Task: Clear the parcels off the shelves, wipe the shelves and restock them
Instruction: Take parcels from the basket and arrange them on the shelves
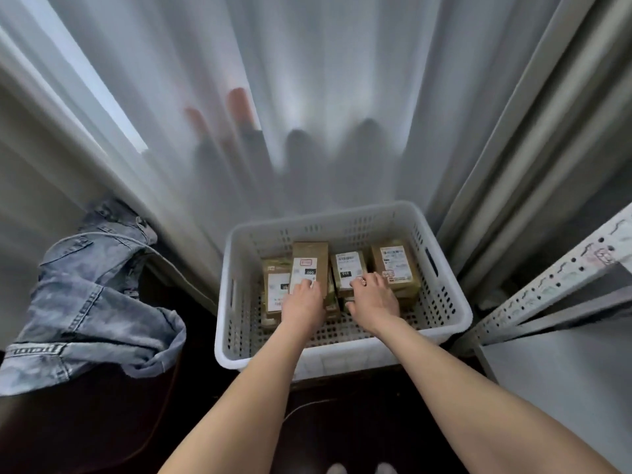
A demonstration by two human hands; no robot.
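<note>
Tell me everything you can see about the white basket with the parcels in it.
The white basket is a rectangular plastic crate with perforated walls and floor, a thick rim and slot handles in its short sides. It sits upright on a dark surface, its far side by the sheer curtain, a metal shelf frame to its right. Brown labelled parcels fill its far half. The left hand and right hand reach inside, each gripping a parcel.
</note>
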